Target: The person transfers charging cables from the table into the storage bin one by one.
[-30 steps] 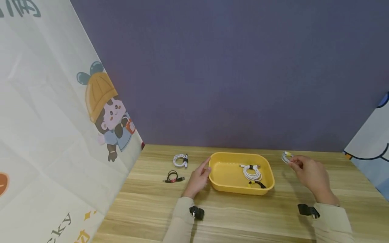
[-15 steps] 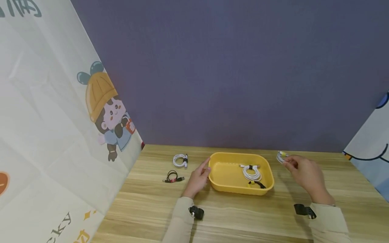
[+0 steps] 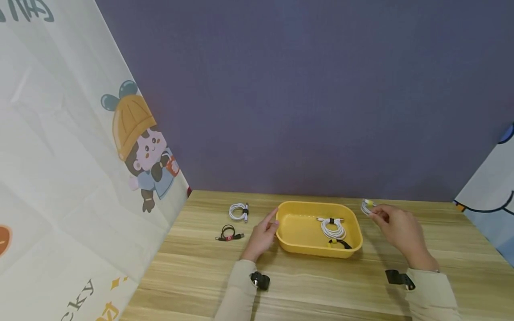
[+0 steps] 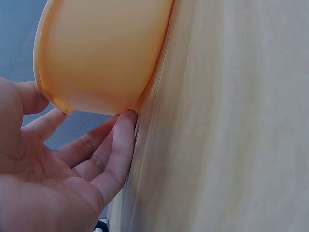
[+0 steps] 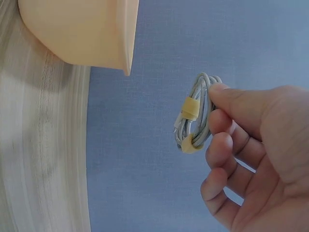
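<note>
Head view: at lower right, the right hand [image 3: 403, 227] pinches a coiled cable [image 3: 365, 207], partly hidden behind its fingertips; at lower centre, the left hand [image 3: 261, 239] touches the tray [image 3: 296, 232], fingers loosely extended.

Left wrist view: the tray's smooth, rounded wall is cut off at the top.

Right wrist view: mid-frame, yellow straps [image 5: 190, 108] bind the cable's slim loops; wood-grained table [image 5: 43, 154] fills the left edge.

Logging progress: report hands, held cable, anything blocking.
Left hand touches yellow tray; right hand pinches pale cable coil beside it. Nothing visible between coil and tray.
</note>
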`<state>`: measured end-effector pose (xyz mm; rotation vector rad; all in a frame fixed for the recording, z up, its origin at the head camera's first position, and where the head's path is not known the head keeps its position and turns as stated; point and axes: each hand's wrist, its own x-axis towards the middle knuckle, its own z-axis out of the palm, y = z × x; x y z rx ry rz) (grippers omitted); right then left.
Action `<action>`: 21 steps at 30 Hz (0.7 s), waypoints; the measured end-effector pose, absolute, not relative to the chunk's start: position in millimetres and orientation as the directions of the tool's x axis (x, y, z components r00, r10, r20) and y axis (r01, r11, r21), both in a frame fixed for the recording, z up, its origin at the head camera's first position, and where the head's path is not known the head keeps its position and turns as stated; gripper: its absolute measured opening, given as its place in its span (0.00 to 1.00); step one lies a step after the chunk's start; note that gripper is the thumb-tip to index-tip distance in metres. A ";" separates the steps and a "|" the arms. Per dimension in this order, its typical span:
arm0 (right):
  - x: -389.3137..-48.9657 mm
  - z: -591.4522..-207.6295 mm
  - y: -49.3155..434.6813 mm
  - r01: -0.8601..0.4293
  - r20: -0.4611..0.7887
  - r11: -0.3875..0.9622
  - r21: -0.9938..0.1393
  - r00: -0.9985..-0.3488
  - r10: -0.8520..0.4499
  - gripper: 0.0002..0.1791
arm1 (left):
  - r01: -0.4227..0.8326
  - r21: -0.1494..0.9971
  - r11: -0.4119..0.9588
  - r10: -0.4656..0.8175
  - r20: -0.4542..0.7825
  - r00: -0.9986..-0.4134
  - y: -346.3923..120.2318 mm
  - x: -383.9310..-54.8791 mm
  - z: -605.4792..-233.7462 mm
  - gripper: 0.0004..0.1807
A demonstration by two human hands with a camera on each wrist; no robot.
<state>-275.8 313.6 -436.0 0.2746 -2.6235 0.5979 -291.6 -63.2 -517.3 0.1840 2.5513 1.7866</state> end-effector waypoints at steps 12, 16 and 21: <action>-275.2 -433.9 300.7 -0.311 0.461 0.881 -0.356 -0.878 -0.124 0.05 | 0.083 0.938 0.336 0.106 0.050 -0.993 -62.4 -292.4 -516.6 0.27; -275.3 -435.6 295.3 -0.346 0.489 0.875 -0.339 -0.859 -0.151 0.03 | 0.074 0.937 0.342 0.106 0.040 -0.994 -62.7 -292.0 -517.0 0.27; -275.5 -436.3 288.5 -0.370 0.503 0.869 -0.329 -0.847 -0.171 0.03 | 0.077 0.936 0.345 0.108 0.043 -0.993 -63.3 -292.9 -519.4 0.27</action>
